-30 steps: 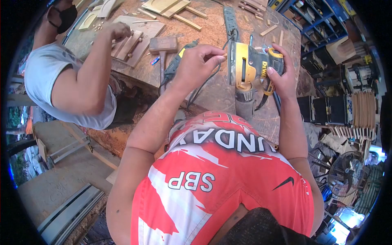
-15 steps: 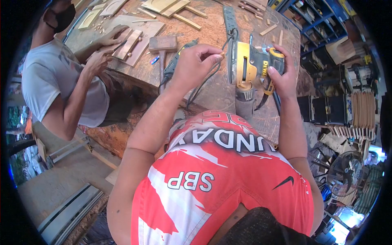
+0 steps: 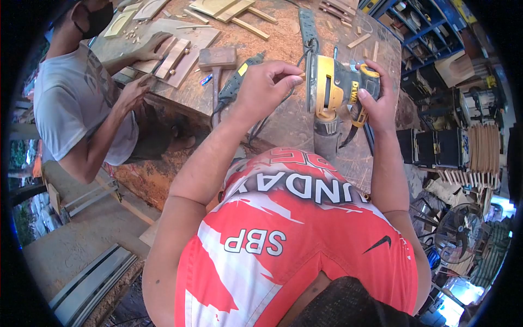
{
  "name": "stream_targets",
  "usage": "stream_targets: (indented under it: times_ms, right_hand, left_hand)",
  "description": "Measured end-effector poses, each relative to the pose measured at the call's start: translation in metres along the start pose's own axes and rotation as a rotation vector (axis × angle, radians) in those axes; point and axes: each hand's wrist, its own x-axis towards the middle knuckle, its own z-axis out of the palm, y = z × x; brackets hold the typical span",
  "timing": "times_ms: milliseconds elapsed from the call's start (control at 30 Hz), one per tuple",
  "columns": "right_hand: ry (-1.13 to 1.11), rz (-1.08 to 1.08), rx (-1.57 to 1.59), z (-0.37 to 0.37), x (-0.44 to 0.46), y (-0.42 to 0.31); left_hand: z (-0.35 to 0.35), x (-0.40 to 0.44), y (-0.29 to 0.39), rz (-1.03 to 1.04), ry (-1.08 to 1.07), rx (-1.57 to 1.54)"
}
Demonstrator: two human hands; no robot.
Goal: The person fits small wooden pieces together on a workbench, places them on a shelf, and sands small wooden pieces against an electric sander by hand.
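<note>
My right hand grips a yellow and black DeWalt orbital sander, turned on its side so that its round pad faces left. Between the thumb and fingertips of my left hand is a small wood piece, mostly hidden by the fingers. Its end is at the pad's face; whether it touches I cannot tell. The sander's dust canister points toward my body. Behind my left hand, a dark green corded power tool lies beside a wooden mallet.
A co-worker at the left works on a wood strip with a thin tool. The sawdust-covered workbench also bears a power strip, loose wood strips and cords. Blue shelving stands at the right.
My left hand has moved slightly right, bringing the small wood piece nearer the sander's pad. The sander stays in place. The co-worker has shifted right, with the tool hand closer to the wood strip.
</note>
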Motion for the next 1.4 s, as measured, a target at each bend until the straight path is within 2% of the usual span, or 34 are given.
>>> stream_targets:
  times_ms: [600, 867, 1100, 1400]
  right_hand:
    - [0.023, 0.057, 0.093, 0.001, -0.001, 0.0]
    - [-0.023, -0.016, -0.027, 0.002, -0.001, -0.005]
    - [0.0, 0.024, 0.059, 0.005, -0.003, -0.008]
    - [-0.007, -0.015, -0.025, 0.002, -0.006, -0.01]
  left_hand:
    - [-0.008, 0.006, -0.018, -0.058, 0.029, -0.023]
    - [-0.008, 0.008, -0.002, 0.015, 0.03, 0.025]
    - [-0.006, 0.006, -0.006, 0.043, 0.004, -0.053]
    - [-0.006, 0.007, -0.007, 0.085, 0.008, 0.067]
